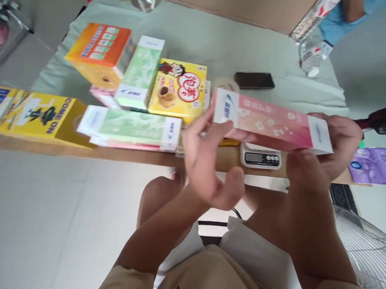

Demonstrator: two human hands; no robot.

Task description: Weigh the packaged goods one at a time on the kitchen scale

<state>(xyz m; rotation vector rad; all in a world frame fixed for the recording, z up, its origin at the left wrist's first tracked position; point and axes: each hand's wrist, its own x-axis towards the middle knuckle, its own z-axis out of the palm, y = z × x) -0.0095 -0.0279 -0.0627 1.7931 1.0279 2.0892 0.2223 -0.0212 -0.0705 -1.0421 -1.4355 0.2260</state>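
My right hand (pixel 319 155) grips the right end of a long pink carton box (pixel 272 123) with white ends, which is raised and tilted above the table edge. My left hand (pixel 208 161) is at the box's left end, its fingers against or near the white end and its thumb spread away. Whether those fingers bear any weight I cannot tell. Below the box is a small white digital scale (pixel 261 156). Left of my left hand lies a green carton box (pixel 134 128) on top of a pink one. Behind it is a yellow snack box (pixel 178 87).
Another green box (pixel 142 74), an orange box (pixel 100 50) and a yellow carton (pixel 32 114) stand at the left. A black phone (pixel 254 80), plastic bottles (pixel 311 54) and a purple pack (pixel 375 166) are at the right. A fan (pixel 369 247) stands at lower right. Another person's arm shows at upper right.
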